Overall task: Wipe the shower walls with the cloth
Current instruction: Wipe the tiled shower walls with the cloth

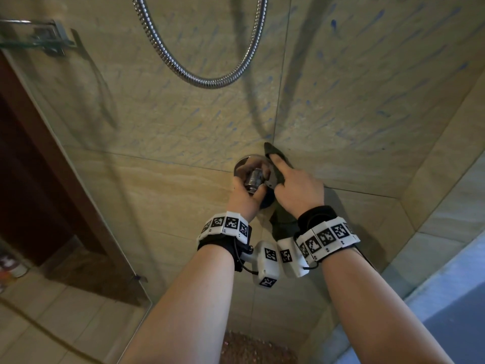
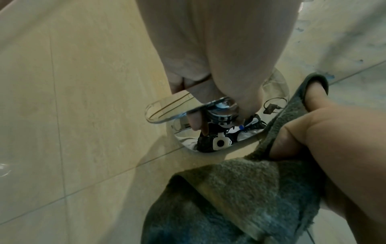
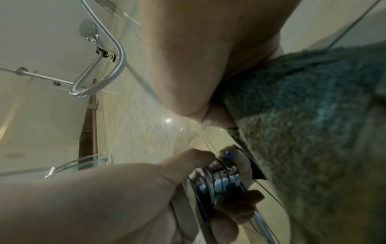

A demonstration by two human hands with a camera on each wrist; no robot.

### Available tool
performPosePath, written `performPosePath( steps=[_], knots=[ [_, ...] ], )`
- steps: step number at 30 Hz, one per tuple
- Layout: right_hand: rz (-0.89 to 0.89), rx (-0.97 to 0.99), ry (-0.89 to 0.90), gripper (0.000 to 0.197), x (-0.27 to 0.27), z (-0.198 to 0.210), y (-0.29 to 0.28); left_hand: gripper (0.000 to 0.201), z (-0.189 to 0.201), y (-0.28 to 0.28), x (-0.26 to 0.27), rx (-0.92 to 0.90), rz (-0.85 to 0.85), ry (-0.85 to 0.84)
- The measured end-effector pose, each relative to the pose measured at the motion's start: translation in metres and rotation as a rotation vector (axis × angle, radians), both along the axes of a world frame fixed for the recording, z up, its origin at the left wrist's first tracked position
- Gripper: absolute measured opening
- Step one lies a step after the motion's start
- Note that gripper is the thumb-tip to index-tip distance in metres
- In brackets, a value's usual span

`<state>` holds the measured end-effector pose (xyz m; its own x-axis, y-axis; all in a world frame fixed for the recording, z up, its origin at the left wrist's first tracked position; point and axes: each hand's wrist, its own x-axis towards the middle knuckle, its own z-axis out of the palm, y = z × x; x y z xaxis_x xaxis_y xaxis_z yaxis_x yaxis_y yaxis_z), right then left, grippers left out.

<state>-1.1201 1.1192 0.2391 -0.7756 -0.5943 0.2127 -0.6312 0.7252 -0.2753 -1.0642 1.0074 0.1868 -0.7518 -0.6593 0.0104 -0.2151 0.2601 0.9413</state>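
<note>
A person's two bare hands work at the chrome shower valve (image 1: 254, 177) set in the beige tiled shower wall (image 1: 162, 122), seen from the head camera. The left hand (image 1: 245, 199) curls its fingers and thumb around the valve's handle (image 2: 165, 112), whose lever sticks out toward 9 o'clock in the left wrist view. Just beside it at 3 o'clock, the right hand (image 1: 299, 191) holds the dark green cloth (image 1: 282, 222), index finger stretched forward along it toward 11 o'clock and pressing the cloth's tip against the wall at the edge of the valve's round plate (image 2: 277, 85). The remaining fingers fold over the cloth, which bunches under the palm and hangs down toward 6 o'clock below the wrist. Faint blue streaks mark the tiles at 12 to 2 o'clock. A metal shower hose (image 1: 210, 80) loops across the wall at 12 o'clock. A glass panel (image 1: 86, 200) stands at 9 o'clock.
</note>
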Motion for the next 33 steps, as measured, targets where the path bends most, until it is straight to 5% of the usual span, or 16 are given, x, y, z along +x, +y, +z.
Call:
performPosePath(
  steps=[19,27,33],
  knots=[
    [-0.14,-0.12,-0.012,0.074,0.007,-0.016,0.0,0.039,-0.001,-0.002,0.001,-0.013,-0.027,-0.002],
    [-0.065,-0.013,-0.003,0.072,0.005,-0.011,-0.008,0.044,0.001,-0.001,0.001,-0.016,-0.016,-0.005],
    [-0.198,-0.123,0.003,0.078,0.007,-0.008,-0.002,0.044,0.002,-0.001,0.002,-0.028,-0.027,-0.025]
  ],
)
